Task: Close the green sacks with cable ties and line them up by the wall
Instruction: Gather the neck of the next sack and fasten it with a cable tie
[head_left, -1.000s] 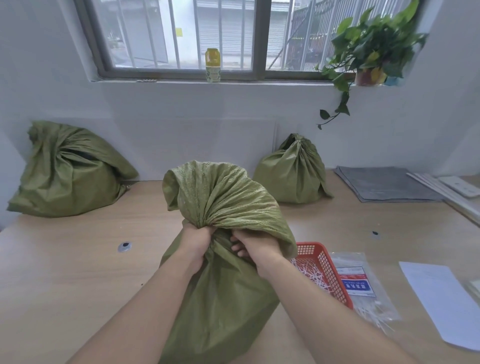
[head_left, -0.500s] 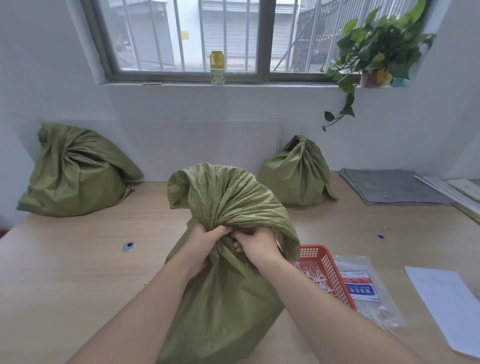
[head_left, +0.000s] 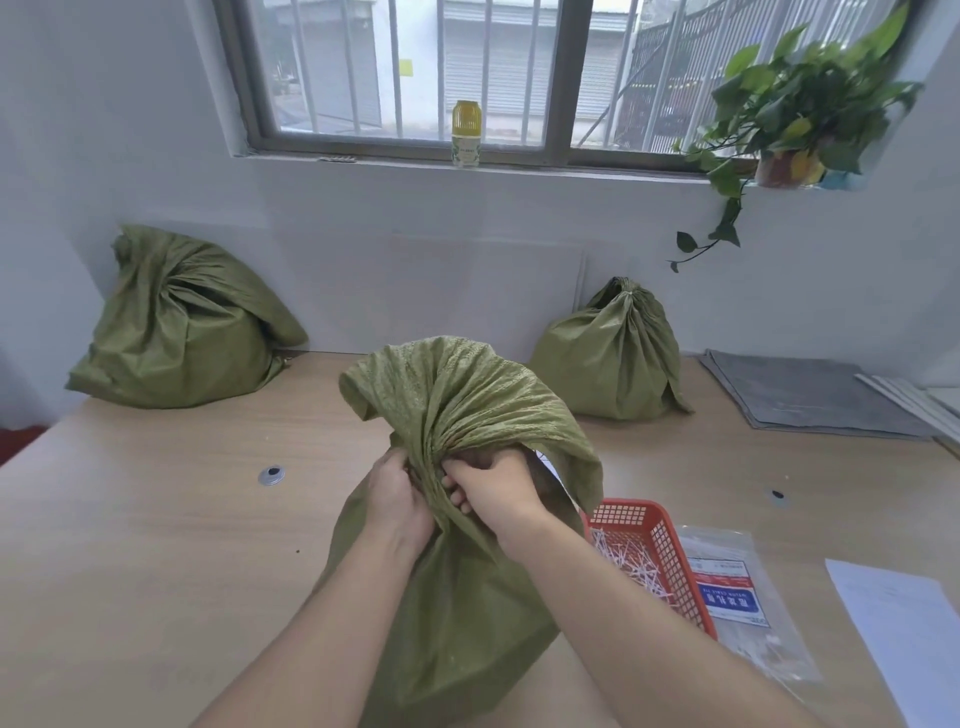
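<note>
Green sack (head_left: 457, 597) upright on tabletop (head_left: 156, 545), centre front. Left hand (head_left: 397, 499) and right hand (head_left: 498, 493) both at gathered neck, fingers curled tight round bunched fabric. Loose mouth flops over above hands. Red basket (head_left: 660, 540) of white cable ties (head_left: 631, 558) just right of sack. Two more sacks against wall (head_left: 415, 249): left sack (head_left: 176, 327) and right sack (head_left: 613, 358), latter cinched at neck.

Front: the near sack (head_left: 467, 597) stands on the table (head_left: 156, 571) right before us; our left hand (head_left: 397, 499) and right hand (head_left: 498, 493) hold its neck side by side.
Back left: a second sack (head_left: 171, 327) sits against the wall.
Back right: a third sack (head_left: 613, 358) sits against the wall, with a cloth (head_left: 810, 389) to its right.
Right: a basket (head_left: 675, 571) just beside the near sack has cable ties (head_left: 628, 558) in it; a plastic bag (head_left: 743, 603) lies next to it, then a paper (head_left: 904, 623).
Window sill: a bottle (head_left: 465, 134) in the middle, a plant (head_left: 795, 104) to the right.
</note>
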